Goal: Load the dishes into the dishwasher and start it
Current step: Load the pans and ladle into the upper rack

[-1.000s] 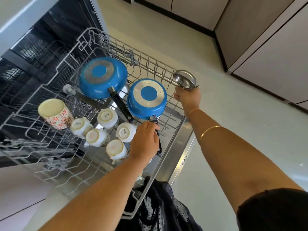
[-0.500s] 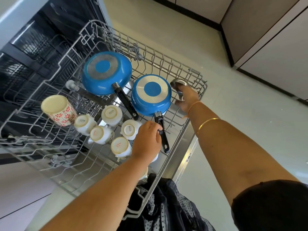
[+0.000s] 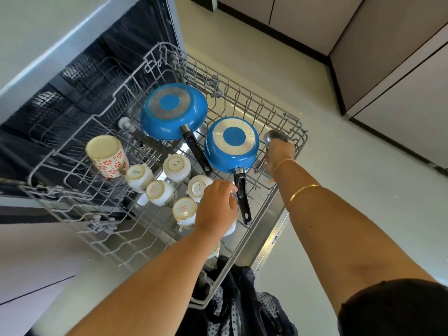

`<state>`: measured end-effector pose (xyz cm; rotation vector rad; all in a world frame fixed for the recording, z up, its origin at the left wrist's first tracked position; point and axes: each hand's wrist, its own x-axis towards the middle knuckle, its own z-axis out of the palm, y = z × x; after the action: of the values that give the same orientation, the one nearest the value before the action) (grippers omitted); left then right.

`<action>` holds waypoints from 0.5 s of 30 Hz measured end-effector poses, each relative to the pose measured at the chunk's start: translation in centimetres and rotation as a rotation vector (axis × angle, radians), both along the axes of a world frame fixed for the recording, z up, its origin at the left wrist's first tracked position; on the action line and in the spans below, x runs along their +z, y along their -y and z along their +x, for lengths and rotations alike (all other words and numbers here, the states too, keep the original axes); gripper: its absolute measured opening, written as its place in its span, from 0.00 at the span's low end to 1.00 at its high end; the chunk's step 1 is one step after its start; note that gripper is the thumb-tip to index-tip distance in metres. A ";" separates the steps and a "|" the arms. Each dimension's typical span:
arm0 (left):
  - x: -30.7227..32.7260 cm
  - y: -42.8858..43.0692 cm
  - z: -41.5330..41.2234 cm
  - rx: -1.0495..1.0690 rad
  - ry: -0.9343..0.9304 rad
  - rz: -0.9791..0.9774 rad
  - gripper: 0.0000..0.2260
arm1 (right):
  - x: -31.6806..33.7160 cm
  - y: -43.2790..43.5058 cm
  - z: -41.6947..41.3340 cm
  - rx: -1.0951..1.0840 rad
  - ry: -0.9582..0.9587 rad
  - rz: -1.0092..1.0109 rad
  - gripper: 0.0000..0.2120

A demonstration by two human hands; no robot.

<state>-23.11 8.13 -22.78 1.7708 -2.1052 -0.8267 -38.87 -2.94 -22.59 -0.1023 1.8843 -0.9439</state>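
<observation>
Dial centred on the rack (image 3: 80, 214), 12 at the top of the view; the rack is out of the dishwasher (image 3: 72, 93) and part loaded. We read the step in hand as seating the ladle (image 3: 274, 138); it sits at 3 o'clock, bowl just inside the right rim and just beside the small saucepan (image 3: 232, 144). The right hand (image 3: 281, 155) is closed round the ladle's stem below the bowl, and the stem itself is hidden under the hand. The left hand (image 3: 217, 209) is at 5 o'clock over the white cups (image 3: 177, 166), fingers curled against the saucepan handle (image 3: 242, 200); we cannot tell whether they grip it or only touch it. The frying pan (image 3: 173, 110) is at 12, base up like the saucepan; the floral mug (image 3: 106, 156) is at 9, tilted. To do this well we'd turn the ladle bowl-down or well tilted so it drains; run the stem along the wires between tines, not through a gap where it could hang below the rack and, we'd guess, foul a spray arm; keep the bowl off the saucepan wall so nothing shields or rattles; steady the saucepan by its handle while the ladle goes in; let go only once it rests on its own; make sure no end pokes past the rim at 3, or the rack may jam sliding in. Closing the door and starting the machine are not yet done.
</observation>
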 end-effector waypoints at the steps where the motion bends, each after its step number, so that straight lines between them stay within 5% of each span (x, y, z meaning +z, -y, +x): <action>1: 0.5 -0.1 0.1 0.018 0.013 0.011 0.09 | 0.6 -0.1 0.3 0.042 -0.079 -0.003 0.05; 4: 3.2 -0.4 0.9 0.108 0.023 0.024 0.10 | 3.0 -1.0 2.2 0.224 -0.276 -0.052 0.08; 9: 8.6 -1.2 3.3 0.329 -0.018 0.016 0.13 | 8.7 -4.4 8.0 0.348 -0.310 -0.175 0.16; 15: 13.9 -3.1 8.7 0.593 -0.024 -0.104 0.13 | 14.0 -7.5 16.9 0.734 -0.405 -0.403 0.12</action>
<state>-14.37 11.25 -8.91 2.1366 -1.4371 -0.5521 -21.97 4.60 -8.56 -1.2148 1.7559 -0.7921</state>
